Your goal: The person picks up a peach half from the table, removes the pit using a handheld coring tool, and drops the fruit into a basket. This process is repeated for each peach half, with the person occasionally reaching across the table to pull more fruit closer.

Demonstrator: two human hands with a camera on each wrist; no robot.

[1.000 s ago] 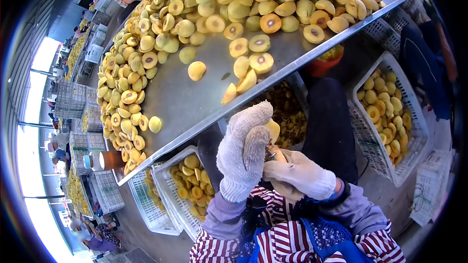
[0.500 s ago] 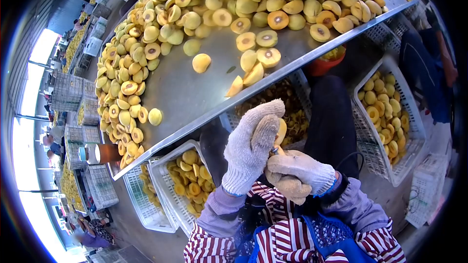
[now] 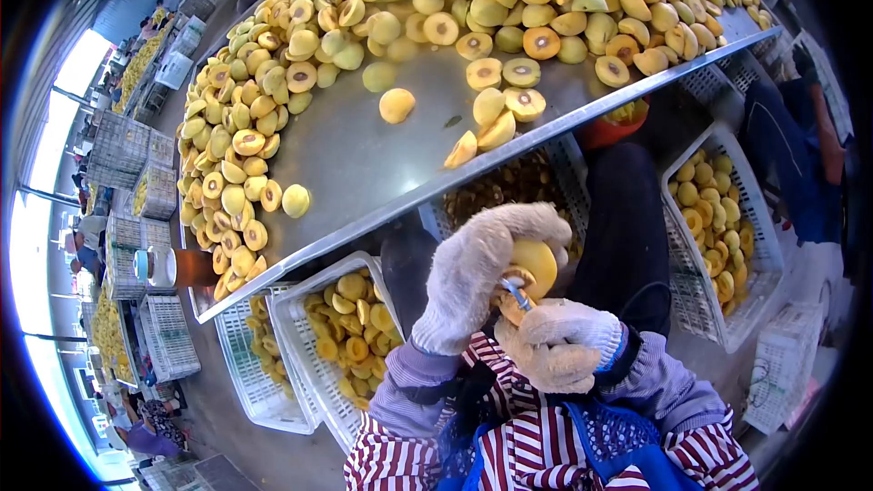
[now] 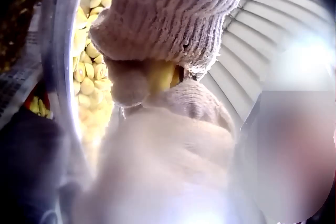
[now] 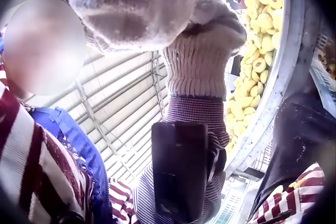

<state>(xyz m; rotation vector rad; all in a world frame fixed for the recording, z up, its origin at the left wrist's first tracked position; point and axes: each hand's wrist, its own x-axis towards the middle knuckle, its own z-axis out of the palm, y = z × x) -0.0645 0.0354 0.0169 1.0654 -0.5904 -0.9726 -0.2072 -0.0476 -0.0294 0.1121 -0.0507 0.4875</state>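
Observation:
In the head view both hands wear light knitted gloves and meet in front of the striped clothing. The left hand [image 3: 482, 264] curls round a yellow fruit piece [image 3: 535, 265]. Close against it, the right hand [image 3: 566, 341] pinches a small tool with a bluish metal part [image 3: 516, 295], which touches the fruit's cut side. In the left wrist view a bit of yellow fruit [image 4: 160, 76] shows between the gloves. The gloves hide the fruit in the right wrist view.
A metal table [image 3: 355, 173] heaped with halved fruit [image 3: 300, 45] lies beyond the hands. Fruit-filled white crates stand at left [image 3: 314, 345] and right [image 3: 727, 245]. Below the table edge is a crate of dark scraps [image 3: 500, 186], near a red container [image 3: 614, 127].
The left hand has turned and its fingers have spread further round the fruit, so more of the fruit and the bluish tool show. Both hands have shifted slightly right in the head view.

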